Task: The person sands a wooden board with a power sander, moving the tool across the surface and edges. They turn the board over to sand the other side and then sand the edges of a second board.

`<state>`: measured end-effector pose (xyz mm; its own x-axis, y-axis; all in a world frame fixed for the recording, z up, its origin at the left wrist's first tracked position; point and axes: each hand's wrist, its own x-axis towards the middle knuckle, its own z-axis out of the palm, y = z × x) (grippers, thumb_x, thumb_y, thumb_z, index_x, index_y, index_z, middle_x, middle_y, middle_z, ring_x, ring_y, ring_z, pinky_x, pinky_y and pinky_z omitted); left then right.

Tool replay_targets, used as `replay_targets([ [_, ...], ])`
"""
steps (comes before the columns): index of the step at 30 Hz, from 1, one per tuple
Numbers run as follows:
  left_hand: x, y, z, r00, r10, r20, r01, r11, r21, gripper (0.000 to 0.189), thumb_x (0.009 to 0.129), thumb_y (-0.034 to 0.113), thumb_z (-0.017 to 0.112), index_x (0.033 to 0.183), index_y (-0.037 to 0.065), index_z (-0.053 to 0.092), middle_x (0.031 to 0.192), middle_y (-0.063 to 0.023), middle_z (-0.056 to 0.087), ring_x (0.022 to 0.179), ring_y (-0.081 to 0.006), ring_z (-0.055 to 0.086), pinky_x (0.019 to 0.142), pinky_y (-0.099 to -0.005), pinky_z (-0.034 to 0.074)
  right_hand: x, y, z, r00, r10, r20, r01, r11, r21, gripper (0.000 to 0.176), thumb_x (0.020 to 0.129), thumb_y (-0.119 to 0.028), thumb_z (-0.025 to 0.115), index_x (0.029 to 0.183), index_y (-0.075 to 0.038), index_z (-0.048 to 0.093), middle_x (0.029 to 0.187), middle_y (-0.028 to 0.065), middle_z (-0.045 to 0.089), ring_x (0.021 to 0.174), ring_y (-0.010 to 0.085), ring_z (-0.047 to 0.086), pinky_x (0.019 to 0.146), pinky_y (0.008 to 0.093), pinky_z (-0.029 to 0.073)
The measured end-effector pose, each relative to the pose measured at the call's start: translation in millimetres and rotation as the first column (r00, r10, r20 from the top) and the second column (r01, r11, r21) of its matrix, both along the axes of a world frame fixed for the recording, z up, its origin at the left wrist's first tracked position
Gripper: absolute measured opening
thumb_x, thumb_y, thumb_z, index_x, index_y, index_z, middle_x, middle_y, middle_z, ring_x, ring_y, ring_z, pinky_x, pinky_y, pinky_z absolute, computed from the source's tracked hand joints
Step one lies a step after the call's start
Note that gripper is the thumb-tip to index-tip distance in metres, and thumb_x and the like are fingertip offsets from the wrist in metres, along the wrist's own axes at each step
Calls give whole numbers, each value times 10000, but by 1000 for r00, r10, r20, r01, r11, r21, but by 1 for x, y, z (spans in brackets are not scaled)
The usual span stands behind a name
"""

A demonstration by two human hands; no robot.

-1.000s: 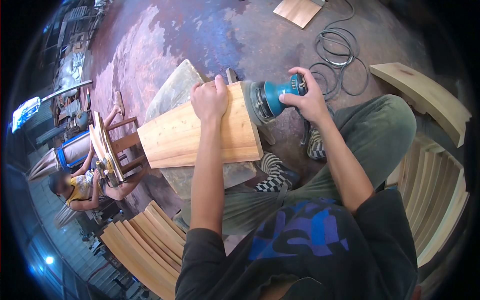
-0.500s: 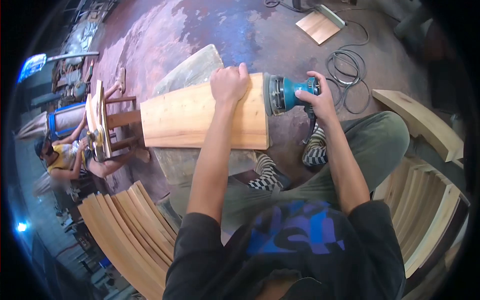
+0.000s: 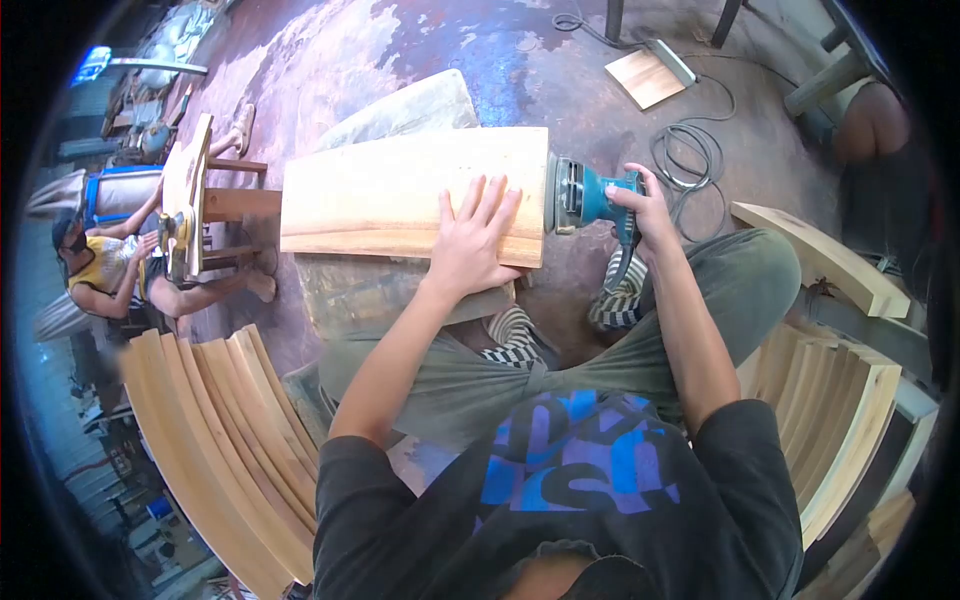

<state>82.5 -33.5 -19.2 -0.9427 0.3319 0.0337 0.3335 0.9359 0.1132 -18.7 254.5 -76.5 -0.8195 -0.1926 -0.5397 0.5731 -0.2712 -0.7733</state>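
A broad, pale wooden board (image 3: 370, 195) lies in front of me across a worn support (image 3: 400, 110). My left hand (image 3: 475, 235) rests on the board's near right part, palm down with fingers spread. At the board's right end, my right hand (image 3: 645, 212) grips a teal electric sander (image 3: 592, 195) around its body. The sander is turned sideways, its round pad facing the end edge of the board. Its dark cord end hangs down by my striped sock.
Curved wooden pieces (image 3: 215, 430) are stacked at lower left, with more pieces (image 3: 825, 420) at right. A coiled cable (image 3: 690, 160) and a small board (image 3: 650, 78) lie on the floor. Another person (image 3: 120, 260) sits at left, working on wood. A bare shoulder shows at far right.
My left hand has gone from a fist across the board's upper part to lying flat near its lower edge. The sander, still in my right hand, appears slightly farther right.
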Motion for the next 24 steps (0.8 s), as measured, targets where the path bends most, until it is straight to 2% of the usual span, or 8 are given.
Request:
replay_targets([
  [5, -2, -2, -6, 998, 38, -52, -38, 999, 9, 1229, 578, 622, 904, 1615, 130, 463, 1688, -153, 418, 1555, -395, 390, 1184, -757, 286, -7, 1, 6, 998, 40, -47, -38, 998, 44, 736, 827, -197, 867, 1453, -156, 482, 1065, 121, 613, 706, 204, 639, 499, 344, 506],
  [7, -12, -1, -10, 994, 64, -89, -57, 995, 80, 1181, 592, 608, 907, 1597, 143, 493, 1665, -148, 453, 1534, -393, 425, 1163, -750, 325, -20, 0, 10, 995, 71, -63, -68, 996, 53, 734, 834, -207, 864, 1457, -152, 478, 1068, 125, 618, 702, 208, 642, 496, 351, 513],
  [9, -22, -3, -20, 983, 81, -163, -69, 995, 77, 1150, 595, 606, 890, 1565, 121, 508, 1621, -142, 498, 1497, -354, 473, 1160, -710, 361, -32, -1, 14, 992, 97, -86, -97, 995, 10, 722, 846, -209, 859, 1457, -149, 479, 1086, 134, 627, 701, 216, 650, 496, 367, 528],
  [12, -30, -1, -18, 975, 74, -208, -46, 990, 136, 1105, 615, 532, 898, 1553, 90, 516, 1605, -165, 509, 1491, -352, 481, 1178, -658, 373, -43, -3, 20, 988, 126, -86, -123, 992, 32, 658, 887, -196, 822, 1451, -162, 484, 1097, 116, 638, 727, 208, 659, 498, 365, 545],
  [14, -23, 6, -8, 982, 76, -175, -80, 997, -17, 1042, 674, 402, 905, 1570, 61, 497, 1620, -172, 496, 1491, -366, 481, 1188, -598, 400, -47, -3, 15, 985, 146, -93, -141, 989, 53, 631, 916, -196, 788, 1465, -176, 479, 1118, 98, 640, 764, 197, 667, 505, 371, 565],
  [15, -26, 6, -10, 979, 88, -185, -92, 996, -12, 1042, 674, 402, 905, 1570, 61, 497, 1620, -172, 496, 1491, -366, 481, 1188, -598, 400, -48, -3, 13, 982, 158, -103, -153, 987, 59, 631, 916, -196, 788, 1465, -176, 479, 1118, 98, 640, 764, 197, 667, 505, 371, 565],
  [17, -26, 9, -15, 966, 90, -241, -98, 995, -24, 952, 660, 242, 856, 1535, 64, 526, 1575, -189, 533, 1475, -370, 490, 1187, -601, 390, -42, -1, 8, 987, 149, -62, -148, 989, 22, 634, 914, -197, 785, 1468, -176, 478, 1117, 97, 638, 772, 203, 668, 508, 380, 563],
  [24, -26, 9, -11, 974, 102, -202, -98, 995, 34, 877, 679, 162, 805, 1506, 46, 540, 1544, -197, 552, 1453, -392, 500, 1205, -537, 396, -24, -1, 16, 986, 166, 2, -166, 985, 42, 638, 922, -205, 762, 1489, -181, 470, 1175, 111, 622, 894, 237, 678, 541, 387, 571],
])
